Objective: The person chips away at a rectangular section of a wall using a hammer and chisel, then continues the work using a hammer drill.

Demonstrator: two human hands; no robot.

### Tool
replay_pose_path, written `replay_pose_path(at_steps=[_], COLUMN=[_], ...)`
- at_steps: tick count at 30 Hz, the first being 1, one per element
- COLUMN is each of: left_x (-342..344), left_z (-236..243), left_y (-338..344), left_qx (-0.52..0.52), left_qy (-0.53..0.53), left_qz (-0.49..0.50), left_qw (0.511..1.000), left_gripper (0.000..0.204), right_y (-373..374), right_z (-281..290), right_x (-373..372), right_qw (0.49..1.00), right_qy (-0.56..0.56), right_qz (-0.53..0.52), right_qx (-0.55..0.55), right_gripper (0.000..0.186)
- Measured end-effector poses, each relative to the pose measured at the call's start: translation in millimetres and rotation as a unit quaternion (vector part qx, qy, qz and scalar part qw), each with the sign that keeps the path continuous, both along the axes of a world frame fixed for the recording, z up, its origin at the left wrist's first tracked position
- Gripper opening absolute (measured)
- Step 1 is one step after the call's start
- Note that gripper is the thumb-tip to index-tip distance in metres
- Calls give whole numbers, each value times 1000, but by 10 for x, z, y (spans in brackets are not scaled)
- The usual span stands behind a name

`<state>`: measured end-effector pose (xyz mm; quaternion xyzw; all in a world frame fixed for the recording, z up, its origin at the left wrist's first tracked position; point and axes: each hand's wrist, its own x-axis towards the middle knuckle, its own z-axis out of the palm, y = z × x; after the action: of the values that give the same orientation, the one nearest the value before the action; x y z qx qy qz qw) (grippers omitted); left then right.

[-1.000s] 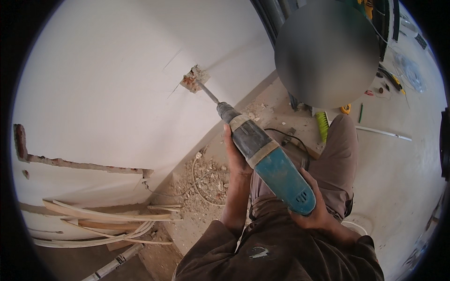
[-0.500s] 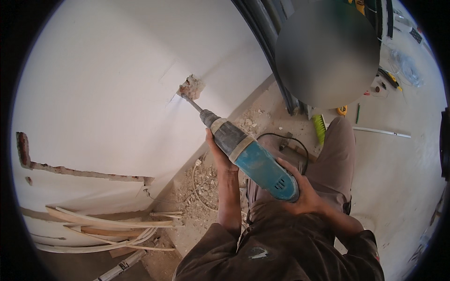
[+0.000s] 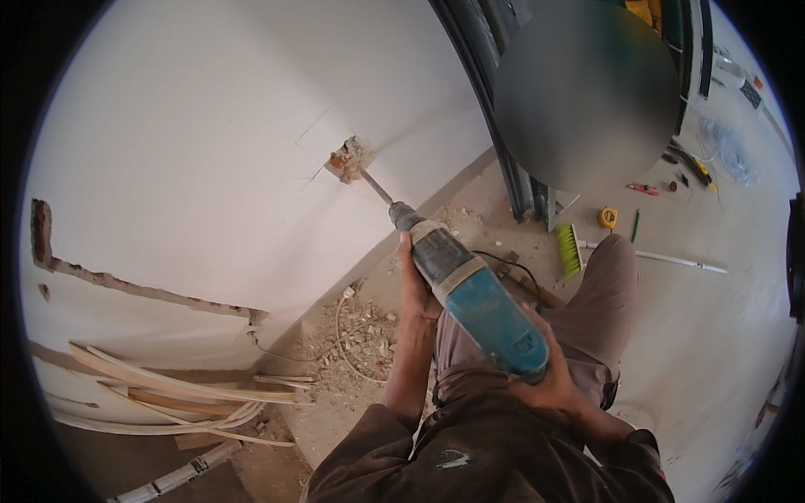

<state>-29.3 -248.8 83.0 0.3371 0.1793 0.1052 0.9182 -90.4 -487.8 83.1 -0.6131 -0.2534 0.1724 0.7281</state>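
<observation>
Raw brick shows in an L-shaped channel [image 3: 151, 290] cut into the white wall [image 3: 210, 168] at far left, with pale wooden strips [image 3: 168, 375] heaped below it and a whitish tube [image 3: 180, 476] beneath them. Farther right, a rough hole [image 3: 350, 158] breaks the plaster, baring reddish brick; pencil-thin lines mark the wall around it. Crumbled rubble [image 3: 369, 339] litters the floor at the wall's foot, a thin cable looping over it. A slim steel bit [image 3: 376, 186] meets the hole's lower right edge, slanting from a teal-and-black hammer drill [image 3: 486, 306] held in front of the person's lap. The left hand [image 3: 417, 291] is wrapped around the drill's front housing from beneath; the right hand [image 3: 551, 379] grips its rear end. Beyond, on the grey floor, lie a lime-bristled broom [image 3: 568, 251], its white handle passing behind the right knee, a yellow tape measure [image 3: 607, 217], a green pencil [image 3: 636, 225], red-handled pliers [image 3: 644, 189] and a coil of clear tubing [image 3: 728, 151].
</observation>
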Motion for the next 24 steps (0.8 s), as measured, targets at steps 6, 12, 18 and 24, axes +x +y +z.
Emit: replay_pose_path(at_steps=[6,12,18,24], left_x=[256,422,538,949], left_z=[250,290,85,230], left_y=[-77,35,71,3], left_qx=[7,5,34,-4], left_qy=[-2,0,-18,-36], left_qz=[7,13,17,23], left_qw=[1000,1000,999,999], left_gripper=[59,65,64,59], right_y=[-237,-189,-387,-608], right_z=[157,182,-403,56], right_x=[352,586,814,1507], right_qw=[989,989,994,988], right_qy=[149,127,49,102], right_qz=[24,69,85,91], right_qx=[-1,-9,-38,-66], right_gripper=[91,90,67,42])
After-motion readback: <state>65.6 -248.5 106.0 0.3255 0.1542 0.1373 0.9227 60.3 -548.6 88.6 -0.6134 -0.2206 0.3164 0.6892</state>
